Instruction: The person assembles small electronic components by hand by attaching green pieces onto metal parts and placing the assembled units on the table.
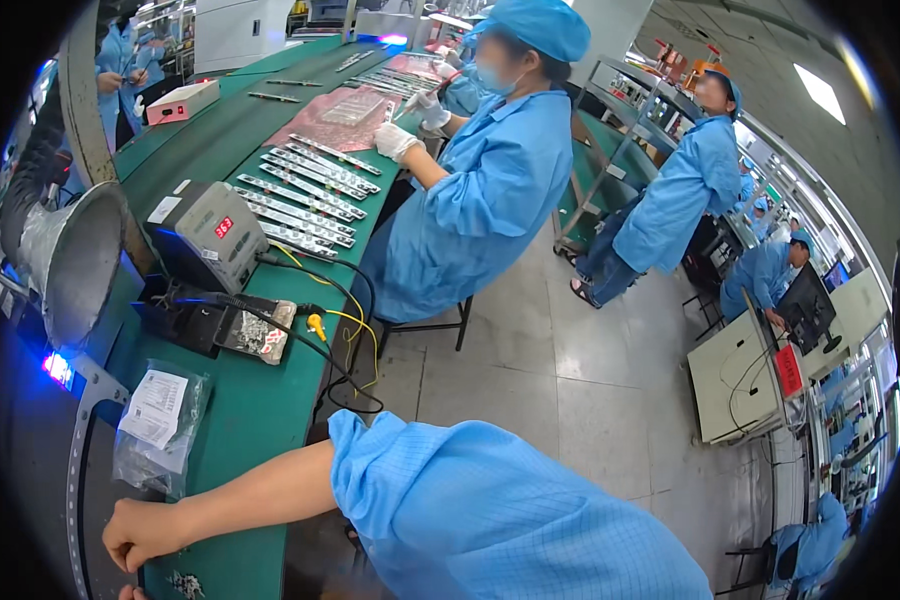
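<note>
My right hand (138, 533) is closed in a fist on the near edge of the green bench (250, 400); whether it holds anything is hidden. Its bare forearm runs back to a blue coat sleeve (490, 510). Just below it, a sliver of my left hand (128, 593) shows at the picture's bottom edge, its fingers out of sight. A clear plastic bag with a white label (160, 425) lies just above the fist. A small heap of metal parts (185, 583) sits beside it.
Further along the bench are a grey soldering station with a red display (210, 235), a metal fume funnel (75, 255), black and yellow cables (340, 330) and rows of long circuit strips (305, 200). A seated co-worker in blue (490, 190) handles boards with white gloves. Others work at the right.
</note>
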### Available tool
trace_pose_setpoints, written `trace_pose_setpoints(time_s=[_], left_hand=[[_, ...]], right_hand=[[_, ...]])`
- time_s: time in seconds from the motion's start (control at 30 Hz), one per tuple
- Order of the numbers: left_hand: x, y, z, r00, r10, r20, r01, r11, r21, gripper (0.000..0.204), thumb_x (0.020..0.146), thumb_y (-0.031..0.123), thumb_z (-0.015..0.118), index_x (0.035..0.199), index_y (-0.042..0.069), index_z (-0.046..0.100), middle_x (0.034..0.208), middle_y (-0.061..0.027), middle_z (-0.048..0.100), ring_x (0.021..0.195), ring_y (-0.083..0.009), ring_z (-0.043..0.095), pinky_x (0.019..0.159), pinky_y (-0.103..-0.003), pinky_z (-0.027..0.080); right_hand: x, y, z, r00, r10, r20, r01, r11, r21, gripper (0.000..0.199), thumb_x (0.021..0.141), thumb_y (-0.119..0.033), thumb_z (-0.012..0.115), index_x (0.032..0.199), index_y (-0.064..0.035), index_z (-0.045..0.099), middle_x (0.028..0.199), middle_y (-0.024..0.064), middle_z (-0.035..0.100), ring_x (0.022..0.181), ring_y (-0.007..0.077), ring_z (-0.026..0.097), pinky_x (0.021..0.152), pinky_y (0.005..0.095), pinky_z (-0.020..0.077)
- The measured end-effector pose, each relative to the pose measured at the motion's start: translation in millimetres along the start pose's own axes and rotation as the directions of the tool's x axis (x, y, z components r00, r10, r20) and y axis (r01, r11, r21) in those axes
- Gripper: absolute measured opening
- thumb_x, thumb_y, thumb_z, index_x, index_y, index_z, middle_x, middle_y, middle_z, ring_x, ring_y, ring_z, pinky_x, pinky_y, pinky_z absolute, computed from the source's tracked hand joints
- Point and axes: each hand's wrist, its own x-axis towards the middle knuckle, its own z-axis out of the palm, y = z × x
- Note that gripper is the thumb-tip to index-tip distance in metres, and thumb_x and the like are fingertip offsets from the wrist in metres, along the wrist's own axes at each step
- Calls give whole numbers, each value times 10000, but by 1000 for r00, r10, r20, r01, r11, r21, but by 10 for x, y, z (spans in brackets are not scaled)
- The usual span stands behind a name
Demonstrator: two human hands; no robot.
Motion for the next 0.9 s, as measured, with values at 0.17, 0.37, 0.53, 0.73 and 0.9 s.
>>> trace_pose_setpoints(time_s=[0.17, 0.37, 0.53, 0.73, 0.9], left_hand=[[58, -120, -51, 1000, -9, 2, 9, 1000, -10, 200, 862, 141, 606, 978, -21, 601, 918, -73, 601, 798, -135, 530, 721, -255, 437], [731, -1491, -597, 930, -113, 349, 210, 944, -253, 202, 867, 159, 601, 997, 4, 604, 903, -73, 601, 781, -132, 528, 715, -251, 435], [-10, -98, -46, 999, 23, -27, -21, 997, 80, 143, 869, 100, 535, 936, -17, 581, 821, -17, 541, 741, -80, 457, 680, -205, 377], [85, -107, 240, 997, -51, 58, 65, 958, -279, 90, 818, 13, 588, 907, 6, 589, 819, 1, 572, 741, -58, 512, 668, -183, 403], [-98, -115, 102, 999, -50, 22, 54, 961, -273, 85, 812, -12, 590, 896, -15, 600, 818, -5, 591, 731, -42, 527, 665, -171, 421]], right_hand=[[47, 127, 72, 1000, -20, 9, 20, 1000, -4, 66, 573, -41, 670, 632, -22, 644, 637, 83, 628, 565, 201, 605, 518, 286, 465], [67, 8, -14, 997, 68, -29, -66, 995, 72, 77, 564, -46, 650, 634, -16, 642, 626, 96, 614, 558, 208, 589, 516, 305, 457], [121, -179, 115, 999, 47, 20, -49, 995, 91, 83, 601, -77, 645, 660, -25, 618, 644, 89, 606, 606, 187, 598, 543, 293, 458], [9, -289, -164, 975, 220, 11, -220, 975, -27, 93, 764, -52, 635, 847, -12, 622, 784, 63, 587, 631, 122, 553, 572, 249, 451], [9, -321, 10, 970, 221, 106, -220, 975, -22, 108, 788, -51, 637, 888, -12, 623, 811, 46, 601, 700, 102, 587, 615, 238, 471]])
